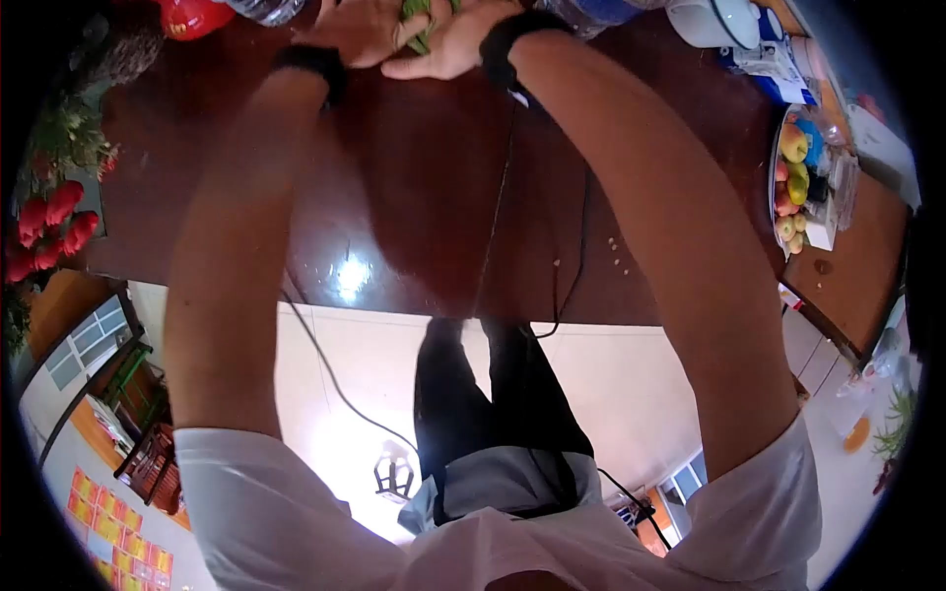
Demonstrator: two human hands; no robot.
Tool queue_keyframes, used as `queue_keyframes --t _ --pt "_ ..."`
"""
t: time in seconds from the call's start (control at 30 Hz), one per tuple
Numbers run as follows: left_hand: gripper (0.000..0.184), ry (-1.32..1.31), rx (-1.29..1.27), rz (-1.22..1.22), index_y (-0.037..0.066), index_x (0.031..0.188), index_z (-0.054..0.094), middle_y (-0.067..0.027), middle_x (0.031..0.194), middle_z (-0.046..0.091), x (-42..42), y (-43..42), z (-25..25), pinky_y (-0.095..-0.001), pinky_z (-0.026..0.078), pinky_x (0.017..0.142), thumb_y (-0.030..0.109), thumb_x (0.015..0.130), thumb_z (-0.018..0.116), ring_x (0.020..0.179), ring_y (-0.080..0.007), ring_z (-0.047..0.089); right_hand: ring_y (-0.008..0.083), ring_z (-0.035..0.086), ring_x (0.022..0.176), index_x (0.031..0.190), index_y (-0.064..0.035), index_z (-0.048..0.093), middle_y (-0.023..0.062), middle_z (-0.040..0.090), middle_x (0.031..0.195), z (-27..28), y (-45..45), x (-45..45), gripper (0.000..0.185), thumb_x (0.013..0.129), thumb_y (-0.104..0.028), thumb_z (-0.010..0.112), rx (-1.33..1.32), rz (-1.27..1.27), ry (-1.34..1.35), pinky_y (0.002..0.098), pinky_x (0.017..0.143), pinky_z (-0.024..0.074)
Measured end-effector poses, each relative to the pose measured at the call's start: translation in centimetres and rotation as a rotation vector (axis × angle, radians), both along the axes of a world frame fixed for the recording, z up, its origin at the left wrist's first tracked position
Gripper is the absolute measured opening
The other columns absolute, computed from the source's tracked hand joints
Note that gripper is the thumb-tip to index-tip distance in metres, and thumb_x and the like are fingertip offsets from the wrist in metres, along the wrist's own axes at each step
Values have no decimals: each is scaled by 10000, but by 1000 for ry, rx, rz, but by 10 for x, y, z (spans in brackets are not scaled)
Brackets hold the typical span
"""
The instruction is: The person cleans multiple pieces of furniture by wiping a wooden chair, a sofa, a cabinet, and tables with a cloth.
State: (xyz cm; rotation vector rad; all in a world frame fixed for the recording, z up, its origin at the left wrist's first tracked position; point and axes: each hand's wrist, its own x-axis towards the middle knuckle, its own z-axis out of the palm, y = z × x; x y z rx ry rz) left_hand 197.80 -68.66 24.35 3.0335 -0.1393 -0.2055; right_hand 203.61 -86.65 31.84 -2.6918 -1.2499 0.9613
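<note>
At the far side of the dark brown table (414,177), both of my arms reach out to the top edge of the view. A green, leafy-looking bunch (421,37) shows between my hands; its exact kind is hard to make out. My left hand (360,34) has its fingers curled against the bunch from the left. My right hand (455,41) closes on it from the right, with one finger stretched toward my left hand. The upper parts of the fingers and bunch are cut off by the frame. I wear a black band on each wrist.
Beside my left hand are a red object (192,17) and clear plastic (268,8). A white pot (714,22) stands at the back right, above a tray of fruit (791,177). Red flowers (64,212) line the left edge. A dark cable (581,246) crosses the table's near edge.
</note>
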Motion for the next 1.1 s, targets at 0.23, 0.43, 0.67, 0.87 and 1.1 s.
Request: queue_keyframes --t 0.23,0.43,0.67,0.87,1.1 --pt "886 146 43 60 96 1643 140 -180 1697 136 22 -11 35 -589 5 1240 692 1001 277 1573 -380 40 311 299 1519 1602 -140 343 111 324 1658 22 17 14 1076 814 -856 497 -251 143 -101 386 1244 216" --pt "837 -44 155 -64 174 1663 91 -136 1720 82 -26 -18 14 -599 2 1229 633 997 308 1574 -388 -29 394 149 1531 1624 -192 278 153 162 1668 16 5 -42 1083 803 -862 506 -242 -85 -54 505 1245 143" --pt "728 -40 -199 -68 111 1630 142 -227 1644 193 -171 -34 31 -605 54 1237 424 1032 416 1526 -461 135 523 -18 1535 1648 -167 166 262 -103 1685 16 0 -186 1126 804 -806 551 -314 -308 -91 630 1214 152" --pt "755 -25 -245 -89 -24 1577 225 -277 1597 247 -303 -42 31 -621 106 1220 346 985 514 1485 -487 205 518 88 1528 1624 -96 219 274 -4 1677 -3 -13 -307 941 848 -412 646 -11 -369 -58 630 1159 295" --pt "989 188 -214 -154 0 1604 123 -256 1608 223 -272 -27 54 -620 72 1228 456 906 653 1504 -462 176 511 27 1536 1627 -57 185 264 -66 1677 30 -5 -277 1037 863 -593 637 -168 -323 251 626 1183 270"
